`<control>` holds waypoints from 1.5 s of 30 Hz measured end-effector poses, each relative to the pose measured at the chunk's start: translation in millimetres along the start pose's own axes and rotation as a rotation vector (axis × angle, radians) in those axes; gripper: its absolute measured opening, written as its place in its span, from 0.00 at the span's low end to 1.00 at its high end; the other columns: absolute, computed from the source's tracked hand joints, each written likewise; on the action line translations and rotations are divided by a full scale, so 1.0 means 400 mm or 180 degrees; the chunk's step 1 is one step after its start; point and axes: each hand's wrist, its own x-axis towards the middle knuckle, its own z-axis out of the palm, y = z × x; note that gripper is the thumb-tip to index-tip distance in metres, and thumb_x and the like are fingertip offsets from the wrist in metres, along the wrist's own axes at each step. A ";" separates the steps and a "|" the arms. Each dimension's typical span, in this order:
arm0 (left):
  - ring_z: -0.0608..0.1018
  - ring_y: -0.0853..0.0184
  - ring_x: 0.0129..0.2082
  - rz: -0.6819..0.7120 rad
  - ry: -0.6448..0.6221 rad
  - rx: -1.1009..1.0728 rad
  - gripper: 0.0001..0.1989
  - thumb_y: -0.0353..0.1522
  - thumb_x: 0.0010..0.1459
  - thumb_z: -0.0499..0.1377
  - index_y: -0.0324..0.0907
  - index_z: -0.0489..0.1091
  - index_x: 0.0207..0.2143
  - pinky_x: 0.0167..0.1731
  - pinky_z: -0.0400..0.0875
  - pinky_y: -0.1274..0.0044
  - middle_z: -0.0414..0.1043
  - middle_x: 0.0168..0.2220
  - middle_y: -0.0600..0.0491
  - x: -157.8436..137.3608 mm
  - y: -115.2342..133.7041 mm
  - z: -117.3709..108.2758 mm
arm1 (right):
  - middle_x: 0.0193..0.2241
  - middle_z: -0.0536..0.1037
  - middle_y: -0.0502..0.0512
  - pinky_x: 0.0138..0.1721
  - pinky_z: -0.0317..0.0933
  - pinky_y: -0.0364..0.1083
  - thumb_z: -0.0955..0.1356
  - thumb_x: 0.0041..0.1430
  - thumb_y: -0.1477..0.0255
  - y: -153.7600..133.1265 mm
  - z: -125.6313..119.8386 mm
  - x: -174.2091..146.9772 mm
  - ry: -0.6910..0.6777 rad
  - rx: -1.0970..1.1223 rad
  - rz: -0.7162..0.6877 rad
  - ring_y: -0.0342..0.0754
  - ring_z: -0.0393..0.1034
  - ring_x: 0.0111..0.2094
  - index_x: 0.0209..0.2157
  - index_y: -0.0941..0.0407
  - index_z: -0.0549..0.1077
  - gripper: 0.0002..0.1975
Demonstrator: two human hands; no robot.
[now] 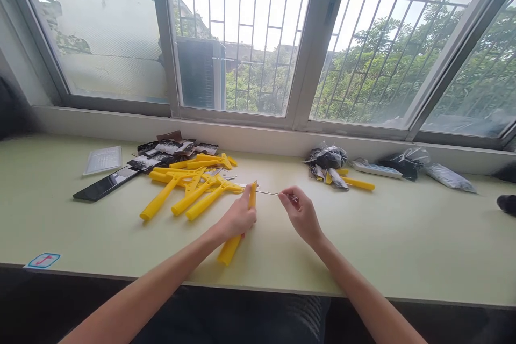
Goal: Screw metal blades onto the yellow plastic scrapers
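My left hand (238, 216) is wrapped round a yellow plastic handle (229, 250), its round grip end pointing down toward the table's front edge. In my right hand (301, 215) the fingers are pinched round a thin metal rod (266, 192), whose near end is hidden by the fingers. The rod's tip meets the head of the yellow handle at the side; whether it sits inside a hole I cannot tell. Left of my left hand lies a pile of similar yellow handles (193, 198), with small pale or metallic pieces among them.
Black-and-white packets (169, 146) lie behind the pile, beside a black phone (107, 184) and a clear flat case (102, 160). At the back right are black plastic bags (327, 156), another yellow handle (360, 184), a pale flat box (377, 168) and a grey packet (450, 177). Windows rise behind.
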 end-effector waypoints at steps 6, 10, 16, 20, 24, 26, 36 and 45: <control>0.69 0.71 0.20 0.0014 -0.0003 -0.0010 0.44 0.31 0.60 0.50 0.44 0.30 0.73 0.15 0.66 0.82 0.71 0.35 0.49 -0.002 0.004 -0.003 | 0.27 0.72 0.50 0.27 0.57 0.43 0.65 0.66 0.53 -0.003 -0.005 -0.001 -0.0200 -0.0116 0.0280 0.45 0.63 0.26 0.35 0.55 0.73 0.19; 0.69 0.71 0.20 0.0001 -0.0021 -0.0004 0.43 0.32 0.62 0.50 0.44 0.30 0.73 0.16 0.66 0.82 0.71 0.35 0.49 0.000 0.000 -0.002 | 0.18 0.59 0.45 0.24 0.47 0.44 0.65 0.66 0.52 0.004 -0.004 -0.001 -0.0252 -0.0253 0.0365 0.42 0.51 0.21 0.26 0.55 0.70 0.23; 0.74 0.65 0.22 0.0070 0.0287 0.0604 0.35 0.35 0.65 0.48 0.43 0.41 0.73 0.21 0.69 0.77 0.73 0.34 0.48 -0.008 0.028 -0.018 | 0.23 0.64 0.47 0.25 0.49 0.44 0.66 0.65 0.53 0.002 0.006 -0.001 -0.0199 0.0028 0.0276 0.43 0.54 0.24 0.31 0.55 0.70 0.19; 0.80 0.53 0.39 0.0186 0.0822 0.1813 0.30 0.41 0.69 0.46 0.44 0.52 0.71 0.41 0.73 0.67 0.78 0.37 0.44 0.003 0.057 -0.049 | 0.21 0.64 0.46 0.25 0.50 0.44 0.65 0.66 0.53 0.031 0.003 0.002 0.0001 -0.0302 0.0243 0.43 0.54 0.23 0.29 0.55 0.69 0.20; 0.78 0.50 0.52 0.0057 0.0632 0.2374 0.28 0.40 0.70 0.44 0.42 0.57 0.69 0.49 0.69 0.65 0.78 0.48 0.40 0.037 0.069 -0.068 | 0.20 0.66 0.47 0.27 0.52 0.44 0.64 0.67 0.56 0.069 -0.004 0.008 -0.0028 -0.0802 0.0128 0.44 0.56 0.23 0.27 0.55 0.68 0.20; 0.77 0.51 0.53 0.0074 0.0559 0.2458 0.27 0.37 0.70 0.45 0.41 0.58 0.68 0.49 0.69 0.66 0.77 0.50 0.39 0.052 0.069 -0.070 | 0.21 0.67 0.48 0.28 0.53 0.44 0.64 0.67 0.57 0.080 -0.005 0.010 -0.0081 -0.0943 0.0131 0.44 0.57 0.23 0.27 0.55 0.68 0.19; 0.80 0.52 0.44 0.0082 0.0887 0.2847 0.25 0.34 0.69 0.47 0.41 0.60 0.66 0.42 0.71 0.68 0.77 0.45 0.40 0.032 0.044 -0.098 | 0.22 0.70 0.49 0.28 0.54 0.44 0.64 0.66 0.58 0.075 -0.005 0.007 -0.0234 -0.0747 0.0208 0.44 0.60 0.24 0.28 0.55 0.69 0.17; 0.67 0.45 0.59 0.1324 0.1931 0.3544 0.22 0.33 0.67 0.53 0.40 0.68 0.61 0.54 0.61 0.54 0.66 0.58 0.34 -0.008 0.016 -0.025 | 0.25 0.74 0.51 0.31 0.57 0.44 0.61 0.68 0.55 0.157 -0.120 0.051 0.0816 -0.1075 0.0146 0.47 0.66 0.25 0.37 0.54 0.69 0.18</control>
